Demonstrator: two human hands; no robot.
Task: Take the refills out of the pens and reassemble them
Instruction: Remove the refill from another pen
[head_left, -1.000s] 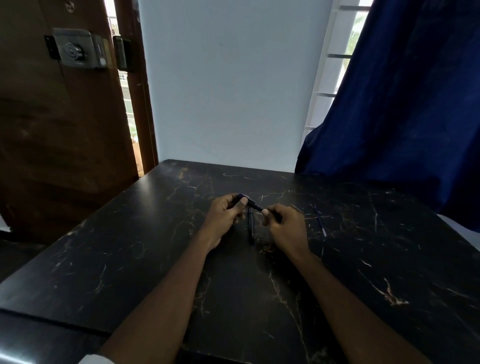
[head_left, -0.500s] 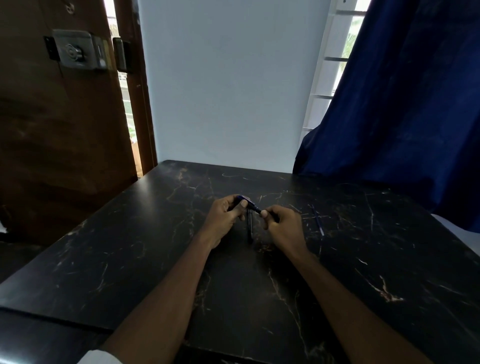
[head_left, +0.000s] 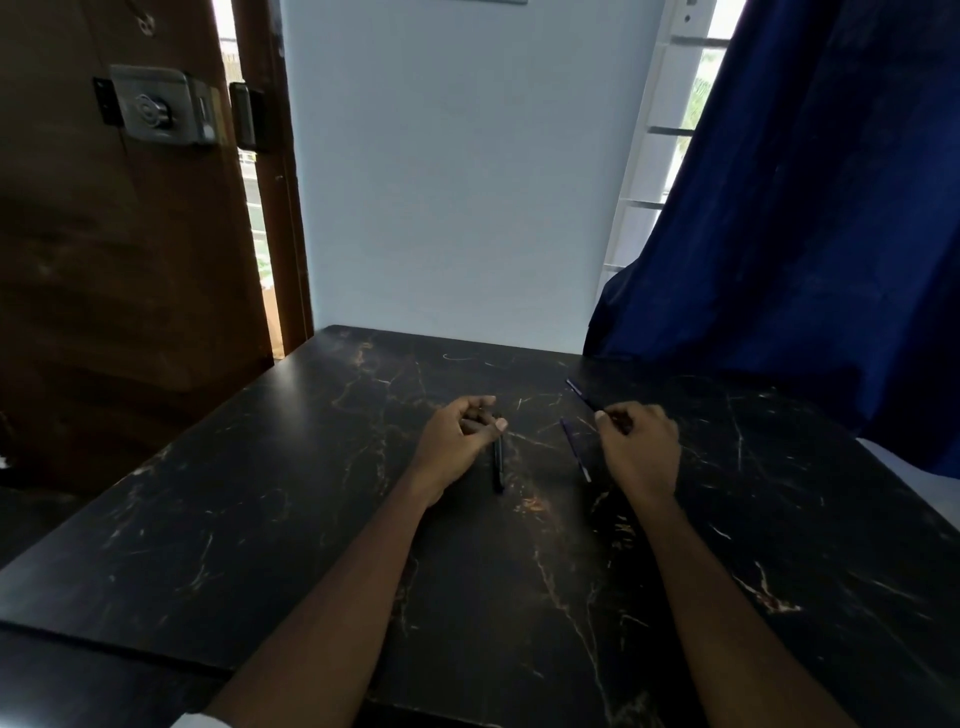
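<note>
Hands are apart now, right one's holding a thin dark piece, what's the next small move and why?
Probably lay the thin piece held by the right hand on the table beside the loose refill, since the left hand is closed, its contents hidden.

I see a dim room: daylight enters by the window (head_left: 670, 171) behind the curtain (head_left: 831, 208), edges bowed, tabletop (head_left: 311, 519) murky.

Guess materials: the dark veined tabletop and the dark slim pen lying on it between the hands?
Dark veined tabletop: looks like polished black marble or a marble-look laminate; gold-white veins and a soft sheen show, but which one is unclear. Dark slim pen lying by the left hand: probably glossy plastic, given a faint highlight; too small to be sure.
</note>
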